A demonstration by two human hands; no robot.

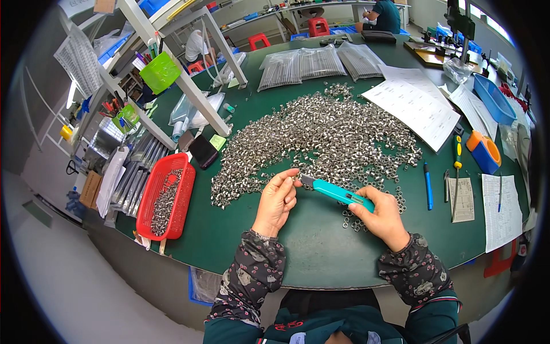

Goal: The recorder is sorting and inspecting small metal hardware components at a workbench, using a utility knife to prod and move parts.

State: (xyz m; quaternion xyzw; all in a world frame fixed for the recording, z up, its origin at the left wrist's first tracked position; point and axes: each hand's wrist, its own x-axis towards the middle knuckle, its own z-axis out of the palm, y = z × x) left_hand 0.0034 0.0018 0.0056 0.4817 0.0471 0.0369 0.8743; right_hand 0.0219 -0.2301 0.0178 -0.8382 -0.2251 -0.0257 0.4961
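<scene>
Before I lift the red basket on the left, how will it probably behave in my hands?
The red basket will probably keep its shape, since its perforated walls look like moulded plastic. It may feel heavy for its size, because many small metal pieces lie inside. Those pieces could slide if it tilts, as they look loose.

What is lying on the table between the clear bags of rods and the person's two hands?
In the head view, a wide heap of small metal pieces covers the stretch between the clear bags and the left hand and right hand.
</scene>
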